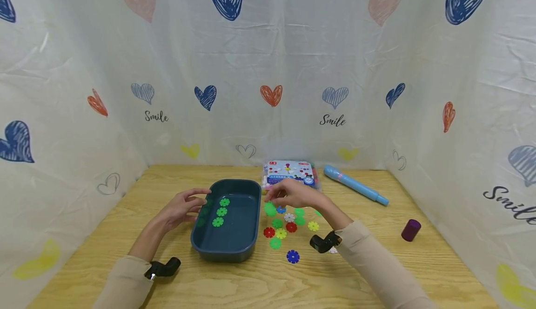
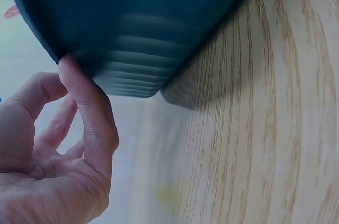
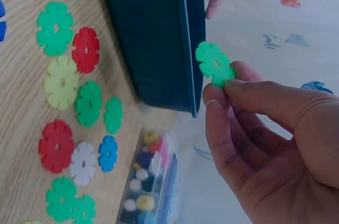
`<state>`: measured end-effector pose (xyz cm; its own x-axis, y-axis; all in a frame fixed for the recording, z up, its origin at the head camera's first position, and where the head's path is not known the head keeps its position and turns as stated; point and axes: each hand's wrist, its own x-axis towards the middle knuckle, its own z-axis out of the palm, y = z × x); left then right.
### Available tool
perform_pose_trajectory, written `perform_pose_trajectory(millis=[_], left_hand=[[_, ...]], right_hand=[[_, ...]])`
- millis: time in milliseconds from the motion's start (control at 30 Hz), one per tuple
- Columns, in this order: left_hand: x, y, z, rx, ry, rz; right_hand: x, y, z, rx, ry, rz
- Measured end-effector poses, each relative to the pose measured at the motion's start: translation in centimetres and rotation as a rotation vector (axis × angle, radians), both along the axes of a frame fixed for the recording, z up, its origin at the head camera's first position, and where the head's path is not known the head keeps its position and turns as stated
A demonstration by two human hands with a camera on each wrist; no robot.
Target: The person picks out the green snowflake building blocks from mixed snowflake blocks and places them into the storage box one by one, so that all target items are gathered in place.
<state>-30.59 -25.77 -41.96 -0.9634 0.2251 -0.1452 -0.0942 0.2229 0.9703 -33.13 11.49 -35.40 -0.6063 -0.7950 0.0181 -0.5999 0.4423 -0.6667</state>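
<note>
In the right wrist view, my right hand [image 3: 280, 139] pinches a green snowflake disc [image 3: 214, 62] between thumb and fingertips, close to the rim of the dark blue-green basin [image 3: 153, 38]. From the head view, the right hand [image 1: 293, 193] is just right of the basin [image 1: 224, 256], above the loose discs. Three green snowflake discs [image 1: 221, 211] lie in a row inside the basin. My left hand [image 1: 183, 208] holds the basin's left rim; in the left wrist view the left hand [image 2: 69, 155] has its thumb against the rim, other fingers bent behind.
Loose snowflake discs in several colours, such as a red disc [image 1: 269, 232] and a dark blue disc [image 1: 293, 256], lie right of the basin. Behind them is a clear-sided box [image 1: 289, 171] of small parts. A light blue tube [image 1: 356, 184] and a purple cylinder [image 1: 411, 230] lie farther right.
</note>
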Motion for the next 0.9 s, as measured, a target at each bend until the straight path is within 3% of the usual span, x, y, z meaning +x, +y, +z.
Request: perform_pose_trajectory(millis=[367,633,900], left_hand=[[-0.2,-0.1,0.2,0.012,-0.003,-0.003],[0.0,-0.2,-0.1,0.011,0.000,-0.006],[-0.2,-0.2,-0.2,0.005,-0.003,-0.004]], right_hand=[[-1.0,-2.8,0.6,-0.022,-0.040,0.041],[-1.2,-5.7,0.5,-0.011,-0.019,0.078],[-1.2,-8.9,0.7,0.005,-0.100,0.085]])
